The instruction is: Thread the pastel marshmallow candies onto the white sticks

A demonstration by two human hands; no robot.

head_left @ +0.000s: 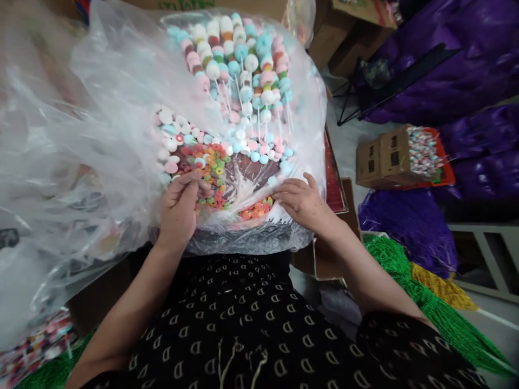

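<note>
In front of my body lies a clear plastic bag (117,102) spread over a work surface full of sweets. My left hand (180,202) is closed in a pinch beside a heap of colourful gummy rings (217,162); what its fingertips hold is too small to tell. Fingers stretched out and thumb raised, my right hand (300,202) rests by the plastic's edge, close to white sticks (279,214). Loose pastel marshmallows (263,148) lie beyond the rings. Farther back, several finished candy skewers (243,75) of marshmallows and gummies lie in a row on the plastic.
At right, cardboard boxes (383,159) stand beside a red tray (446,162) with many wrapped sticks. Purple bags (441,65), a folding chair frame (348,102) and green tinsel (389,256) fill the right side. Wrapped sweets (38,340) lie at lower left.
</note>
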